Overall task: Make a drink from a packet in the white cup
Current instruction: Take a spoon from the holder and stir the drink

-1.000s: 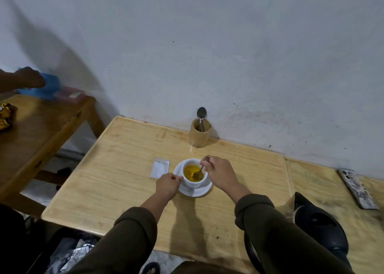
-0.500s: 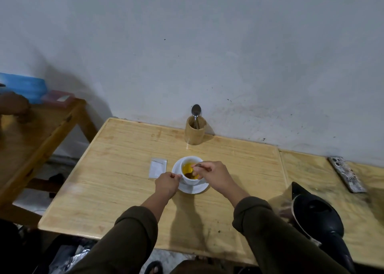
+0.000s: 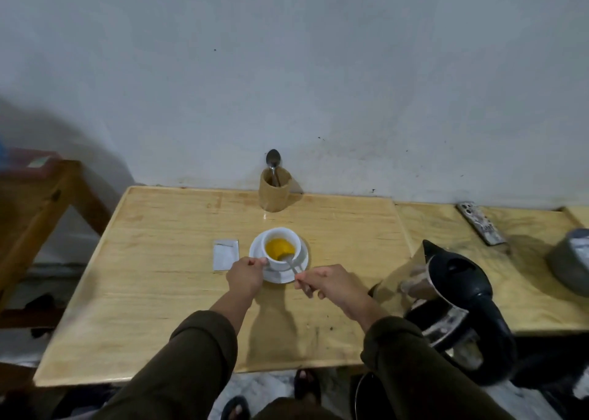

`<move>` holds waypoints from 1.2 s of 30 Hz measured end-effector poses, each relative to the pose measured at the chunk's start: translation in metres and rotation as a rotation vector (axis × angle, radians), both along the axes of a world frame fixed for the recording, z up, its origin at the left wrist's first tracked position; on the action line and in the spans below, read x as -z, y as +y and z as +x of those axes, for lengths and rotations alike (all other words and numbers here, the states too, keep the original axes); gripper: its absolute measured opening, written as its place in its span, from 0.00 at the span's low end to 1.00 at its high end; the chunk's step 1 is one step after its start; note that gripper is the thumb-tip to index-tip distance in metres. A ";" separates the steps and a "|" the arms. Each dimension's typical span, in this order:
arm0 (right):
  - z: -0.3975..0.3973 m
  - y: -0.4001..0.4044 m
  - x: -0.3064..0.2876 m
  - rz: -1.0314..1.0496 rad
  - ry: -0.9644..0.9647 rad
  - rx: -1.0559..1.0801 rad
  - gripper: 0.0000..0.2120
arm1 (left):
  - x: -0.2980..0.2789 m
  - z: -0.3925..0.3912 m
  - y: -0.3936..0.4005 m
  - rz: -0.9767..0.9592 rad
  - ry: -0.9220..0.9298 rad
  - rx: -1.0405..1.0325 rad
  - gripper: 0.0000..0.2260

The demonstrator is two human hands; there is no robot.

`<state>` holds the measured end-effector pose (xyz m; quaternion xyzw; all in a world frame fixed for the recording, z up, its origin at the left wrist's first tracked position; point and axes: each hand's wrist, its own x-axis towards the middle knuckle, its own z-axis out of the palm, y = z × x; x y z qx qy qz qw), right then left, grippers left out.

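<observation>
The white cup stands on a white saucer in the middle of the wooden table and holds a yellow-orange drink. My left hand grips the cup's left side near the handle. My right hand pinches the handle of a metal spoon, whose bowl rests inside the cup at its near right. A small white packet lies flat on the table just left of the saucer.
A wooden holder with another spoon stands at the wall behind the cup. A black electric kettle sits at my right, with a phone and a metal pot beyond. Another wooden table is at the left.
My right hand has drawn back toward me, tilting the spoon so its bowl sits at the cup's near right. The head view has shifted; the other person's hand at left is out of sight.
</observation>
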<state>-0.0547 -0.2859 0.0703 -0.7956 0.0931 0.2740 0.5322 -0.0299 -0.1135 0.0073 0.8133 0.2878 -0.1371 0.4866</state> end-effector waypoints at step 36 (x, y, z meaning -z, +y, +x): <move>0.016 -0.027 0.097 -0.418 0.027 0.374 0.05 | 0.025 -0.026 -0.035 0.021 -0.146 -0.200 0.28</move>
